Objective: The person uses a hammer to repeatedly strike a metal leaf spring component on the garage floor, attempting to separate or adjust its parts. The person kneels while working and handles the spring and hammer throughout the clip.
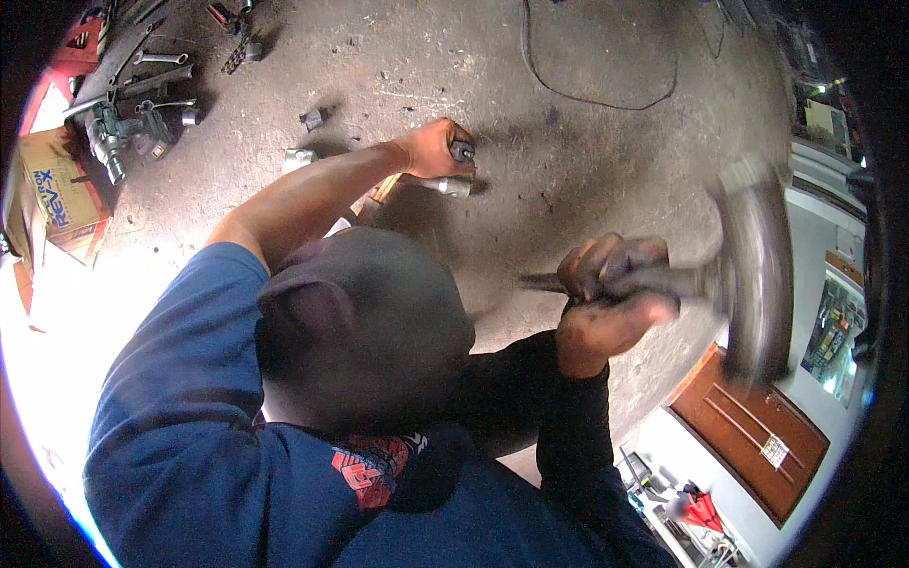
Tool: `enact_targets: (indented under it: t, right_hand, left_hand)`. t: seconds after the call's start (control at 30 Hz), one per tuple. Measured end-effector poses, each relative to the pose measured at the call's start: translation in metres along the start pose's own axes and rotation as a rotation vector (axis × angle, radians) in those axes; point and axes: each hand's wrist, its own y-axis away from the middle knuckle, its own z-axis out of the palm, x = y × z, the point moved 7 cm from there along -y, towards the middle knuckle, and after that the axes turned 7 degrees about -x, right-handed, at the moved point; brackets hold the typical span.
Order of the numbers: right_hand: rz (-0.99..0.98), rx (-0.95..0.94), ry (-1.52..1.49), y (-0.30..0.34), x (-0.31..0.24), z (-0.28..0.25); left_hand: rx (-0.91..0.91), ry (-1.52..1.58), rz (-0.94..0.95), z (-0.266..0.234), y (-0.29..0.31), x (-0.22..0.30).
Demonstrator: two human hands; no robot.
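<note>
My left hand reaches out over the floor, its fingers wrapped round a dark metal piece whose round end shows. Just below that hand lie a silver cylindrical part and a yellowish, stick-like piece. What the metal piece stands on is hidden. Closer in and to the right, my right hand grips a hammer by its handle. The hammer's large head is raised and smeared by motion. A dark grey rounded shape hides part of the space between my arms.
Wrenches and a dark power tool lie at the far left, beside a cardboard box. A small dark block and another silver cylinder rest near my left forearm. A black cable curves across the far floor.
</note>
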Motion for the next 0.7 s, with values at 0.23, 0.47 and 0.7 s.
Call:
enact_targets:
  t: [0.23, 0.47, 0.7]
  right_hand:
    - [0.552, -0.254, 0.799, 0.018, 0.109, 0.029]
    - [0.106, -0.073, 0.343, -0.036, -0.022, 0.006]
    - [0.391, -0.400, 0.923, 0.021, 0.080, 0.044]
  left_hand:
    - [0.006, -0.067, -0.048, 0.000, 0.009, 0.005]
    - [0.005, -0.011, -0.117, 0.005, 0.009, -0.004]
    - [0.000, -0.009, 0.021, 0.002, 0.004, 0.006]
